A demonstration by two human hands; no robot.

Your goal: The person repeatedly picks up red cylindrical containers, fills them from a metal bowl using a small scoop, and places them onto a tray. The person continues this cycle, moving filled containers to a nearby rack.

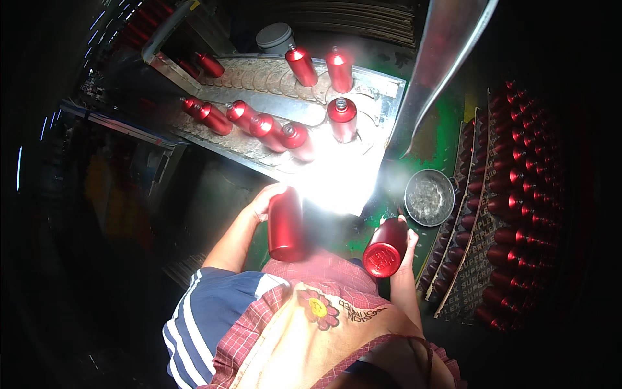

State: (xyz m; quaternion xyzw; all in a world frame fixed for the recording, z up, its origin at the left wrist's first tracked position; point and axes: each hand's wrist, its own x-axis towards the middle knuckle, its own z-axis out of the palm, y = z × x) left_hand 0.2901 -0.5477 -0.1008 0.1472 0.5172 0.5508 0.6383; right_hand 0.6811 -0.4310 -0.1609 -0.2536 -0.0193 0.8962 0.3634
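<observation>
My left hand (264,201) is closed round a shiny red metal bottle (285,228) at its upper end, the wide base hanging down in front of my apron. To the right, my right hand (409,242) grips a second red bottle (386,245), tilted so its round embossed base turns up at me. Its neck points away and is hidden. Beyond my hands runs a curved conveyor (259,72) of overlapping metal plates. Several red bottles stand on it, among them one upright bottle (342,119) near the bend. Strong glare whites out the conveyor's near corner.
Rows of red bottles (518,194) are stacked on cardboard sheets at the right. A round metal pan (429,198) sits beside them. A long translucent strip (447,65) hangs at the upper right. A white bucket (275,37) stands behind the conveyor. The floor (447,129) is green.
</observation>
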